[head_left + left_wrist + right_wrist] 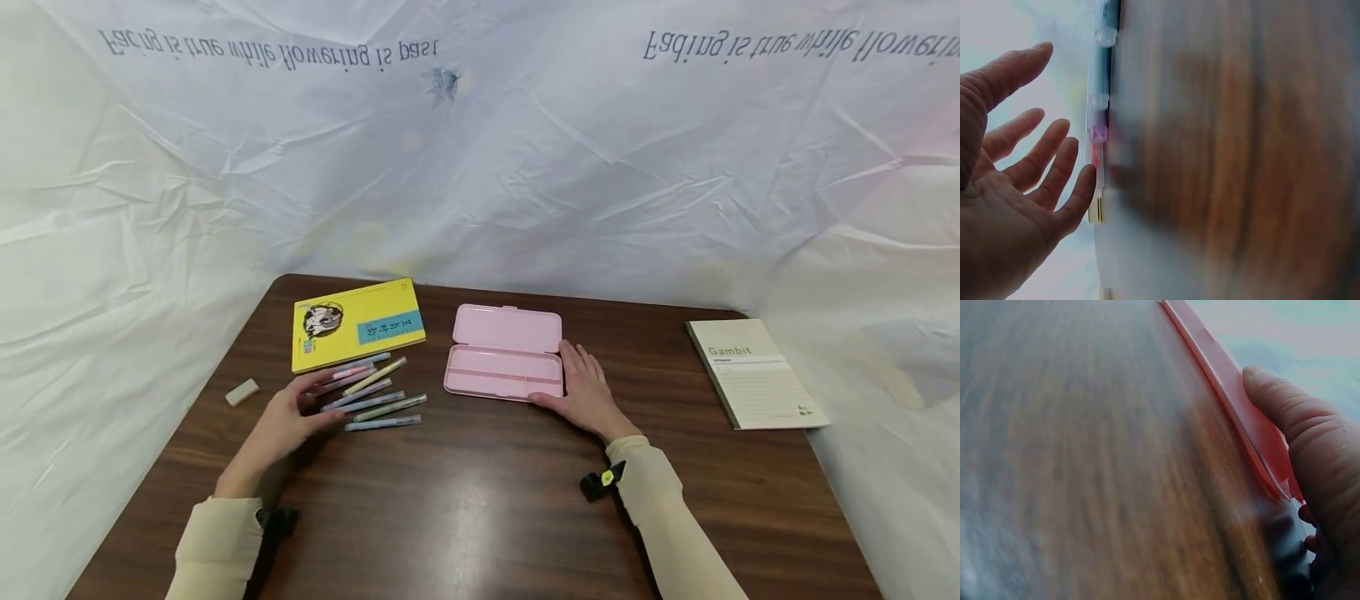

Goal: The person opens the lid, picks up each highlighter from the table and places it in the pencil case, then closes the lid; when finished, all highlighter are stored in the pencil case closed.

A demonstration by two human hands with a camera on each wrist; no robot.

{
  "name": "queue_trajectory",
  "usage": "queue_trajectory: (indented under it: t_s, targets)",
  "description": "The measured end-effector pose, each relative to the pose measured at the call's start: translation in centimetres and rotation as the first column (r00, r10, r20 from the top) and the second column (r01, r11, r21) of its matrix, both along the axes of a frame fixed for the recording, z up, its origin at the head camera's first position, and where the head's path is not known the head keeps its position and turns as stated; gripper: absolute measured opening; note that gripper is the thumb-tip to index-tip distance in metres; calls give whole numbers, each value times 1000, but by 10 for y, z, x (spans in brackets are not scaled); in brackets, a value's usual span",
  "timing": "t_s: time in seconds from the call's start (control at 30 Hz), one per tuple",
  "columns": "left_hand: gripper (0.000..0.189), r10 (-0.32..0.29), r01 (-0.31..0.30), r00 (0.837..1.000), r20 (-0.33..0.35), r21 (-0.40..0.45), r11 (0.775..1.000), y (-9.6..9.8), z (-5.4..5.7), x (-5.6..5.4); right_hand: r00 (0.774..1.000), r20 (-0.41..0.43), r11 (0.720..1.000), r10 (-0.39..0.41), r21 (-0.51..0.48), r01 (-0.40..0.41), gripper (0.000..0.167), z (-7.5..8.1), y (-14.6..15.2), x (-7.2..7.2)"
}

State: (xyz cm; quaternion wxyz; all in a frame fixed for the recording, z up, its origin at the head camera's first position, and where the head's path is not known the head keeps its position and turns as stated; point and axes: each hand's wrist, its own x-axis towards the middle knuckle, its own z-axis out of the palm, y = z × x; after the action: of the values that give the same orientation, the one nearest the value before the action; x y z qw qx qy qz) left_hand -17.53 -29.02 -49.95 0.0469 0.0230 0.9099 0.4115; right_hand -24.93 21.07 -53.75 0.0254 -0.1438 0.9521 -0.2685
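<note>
A pink pencil case [504, 385] lies with its lid [507, 327] folded back. Its lower half is divided lengthwise, and no pens show in it. My right hand [587, 392] holds the case's right end, thumb at the front corner and fingers along the side. In the right wrist view the thumb [1297, 409] lies against the case's wall [1235, 400]. Over the left part of a loose pile of pale-coloured pens [386, 407] hovers my left hand [288, 417]. The left wrist view shows its fingers [1054, 153] spread beside the pens [1100, 69], gripping nothing.
A yellow book [337, 312] lies behind the pens. The white eraser [242, 392] is left of my left hand, near the table's left edge. At the far right sits a notebook [757, 375]. White cloth [525, 167] hangs behind the brown table [420, 517].
</note>
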Motion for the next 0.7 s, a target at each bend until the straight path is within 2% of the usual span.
queue_trajectory:
  t_s: [0.23,0.43,0.7]
  targets:
    - [72,25,-25,999,25,-11,1000,-7,-4,5,1000,1,1000,9,2,-9,121,-1,0,0]
    - [67,34,-34,999,32,-6,999,-10,-7,2,1000,-6,1000,7,-2,-7,121,-2,0,-1]
    - [52,43,-42,999,12,-70,997,-10,-11,-1,1000,-3,1000,5,-20,-5,122,-3,-1,-2]
